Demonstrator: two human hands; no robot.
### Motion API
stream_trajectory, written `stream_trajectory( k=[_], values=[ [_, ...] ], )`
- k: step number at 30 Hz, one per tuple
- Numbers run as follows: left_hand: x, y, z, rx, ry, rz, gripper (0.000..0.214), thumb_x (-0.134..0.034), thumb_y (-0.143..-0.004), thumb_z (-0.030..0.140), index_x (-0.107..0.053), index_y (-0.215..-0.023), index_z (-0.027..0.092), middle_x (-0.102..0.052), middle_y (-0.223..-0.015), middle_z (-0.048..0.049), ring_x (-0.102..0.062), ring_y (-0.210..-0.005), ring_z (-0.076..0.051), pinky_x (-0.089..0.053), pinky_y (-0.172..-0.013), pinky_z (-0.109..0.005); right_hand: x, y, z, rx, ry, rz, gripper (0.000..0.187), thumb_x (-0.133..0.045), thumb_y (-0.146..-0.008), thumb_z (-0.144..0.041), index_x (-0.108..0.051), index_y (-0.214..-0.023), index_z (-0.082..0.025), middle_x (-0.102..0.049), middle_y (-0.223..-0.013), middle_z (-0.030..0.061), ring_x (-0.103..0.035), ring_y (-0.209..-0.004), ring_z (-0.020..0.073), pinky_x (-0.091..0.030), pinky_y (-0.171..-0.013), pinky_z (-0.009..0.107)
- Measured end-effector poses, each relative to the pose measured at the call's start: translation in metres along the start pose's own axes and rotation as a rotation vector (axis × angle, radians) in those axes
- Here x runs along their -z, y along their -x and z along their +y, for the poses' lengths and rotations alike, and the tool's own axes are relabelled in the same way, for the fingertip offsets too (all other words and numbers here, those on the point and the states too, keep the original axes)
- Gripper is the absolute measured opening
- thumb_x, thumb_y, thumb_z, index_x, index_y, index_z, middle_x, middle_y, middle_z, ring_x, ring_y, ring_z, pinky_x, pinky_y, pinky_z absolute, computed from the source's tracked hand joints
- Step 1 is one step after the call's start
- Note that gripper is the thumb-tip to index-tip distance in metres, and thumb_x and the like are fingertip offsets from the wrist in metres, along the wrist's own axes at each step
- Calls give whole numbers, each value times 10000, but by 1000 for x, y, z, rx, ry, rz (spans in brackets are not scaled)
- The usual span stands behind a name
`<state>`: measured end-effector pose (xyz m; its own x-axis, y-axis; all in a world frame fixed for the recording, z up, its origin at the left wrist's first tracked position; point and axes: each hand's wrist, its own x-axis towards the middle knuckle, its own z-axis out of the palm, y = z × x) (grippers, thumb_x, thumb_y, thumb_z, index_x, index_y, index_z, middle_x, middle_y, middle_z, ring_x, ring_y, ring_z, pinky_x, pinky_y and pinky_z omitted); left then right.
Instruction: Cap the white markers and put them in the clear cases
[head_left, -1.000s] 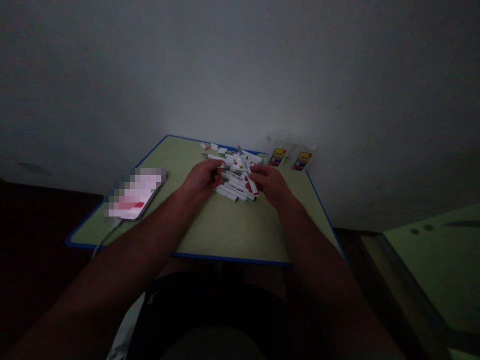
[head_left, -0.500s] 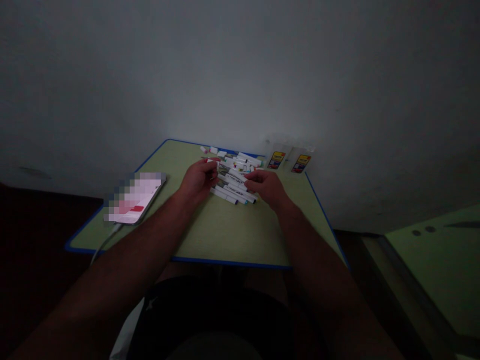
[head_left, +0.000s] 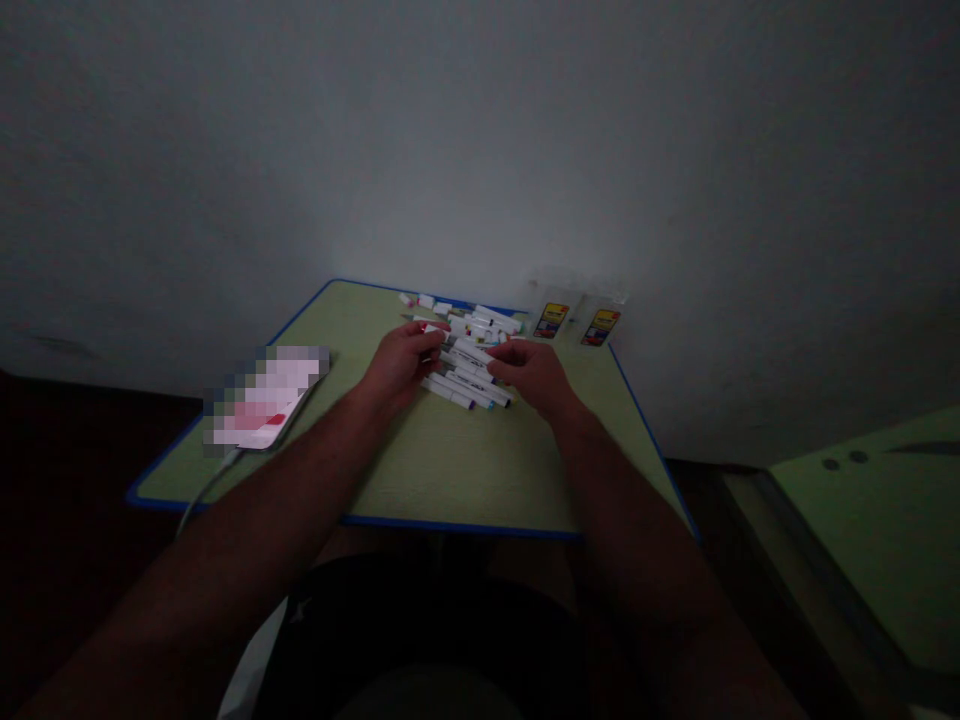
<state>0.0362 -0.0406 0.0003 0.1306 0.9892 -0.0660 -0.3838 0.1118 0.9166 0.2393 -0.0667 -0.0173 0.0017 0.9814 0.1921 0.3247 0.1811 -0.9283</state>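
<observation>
My left hand [head_left: 405, 362] is closed, thumb and fingers pinching a white marker cap [head_left: 436, 332] with a red patch at its end. My right hand [head_left: 534, 372] grips the right end of a white marker [head_left: 472, 353] that points left, towards the cap. Whether cap and marker touch is too dark and small to tell. Below the hands several white markers [head_left: 450, 391] lie side by side on the green table [head_left: 450, 470]. More markers [head_left: 495, 319] are piled behind the hands.
Loose white caps [head_left: 426, 301] lie along the table's back edge. Two clear plastic cases [head_left: 602, 322] with yellow and dark labels stand at the back right against the wall [head_left: 480, 150]. A phone [head_left: 277, 395] with a charging cable [head_left: 201, 492] rests at the left.
My left hand has moved slightly right with the cap, closer to the marker's left end. My right hand has stayed nearly still.
</observation>
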Motion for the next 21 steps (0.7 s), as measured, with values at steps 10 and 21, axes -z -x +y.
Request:
stream_trajectory(
  k=[10, 21],
  values=[
    [-1, -1, -4, -59, -45, -19, 209, -779, -638, 172, -739, -840, 131, -600, -627, 13, -517, -537, -96, -411, -498, -212, 1, -1, 1, 88, 67, 56, 227, -756, -733, -239, -783, -954, -193, -781, -842, 33, -701, -716, 155, -568, -699, 314],
    [2, 2, -11, -286, -317, -100, 246, -807, -690, 236, -784, -924, 166, -672, -648, -2, -561, -552, -113, -443, -528, -244, -3, -1, 6, 202, 353, 127, 203, -700, -788, -174, -784, -960, -241, -792, -952, 13, -734, -885, 193, -555, -882, 381]
  ],
)
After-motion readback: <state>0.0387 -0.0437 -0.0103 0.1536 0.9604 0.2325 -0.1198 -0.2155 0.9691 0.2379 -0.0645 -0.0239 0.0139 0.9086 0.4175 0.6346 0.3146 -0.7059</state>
